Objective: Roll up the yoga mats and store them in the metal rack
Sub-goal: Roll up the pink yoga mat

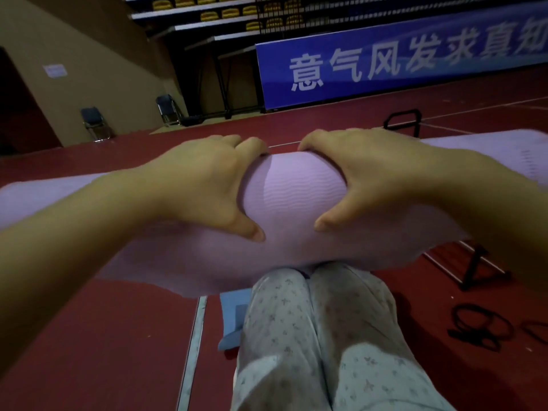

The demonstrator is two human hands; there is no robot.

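A rolled purple yoga mat (293,188) lies crosswise in front of me above my knees. My left hand (201,179) grips the roll from the left, fingers curled over its far side and thumb on the near side. My right hand (364,173) grips it the same way from the right. The roll's ends spread out of sight behind my forearms. A black metal rack (471,271) stands on the floor at the right, partly hidden by the mat and my right arm, with another part of its frame (403,120) showing beyond the mat.
A blue mat or pad (232,315) lies on the red floor under my legs. Black cords or bands (480,324) lie at the right. A blue banner (400,60), folding chairs (95,123) and bleachers stand at the back.
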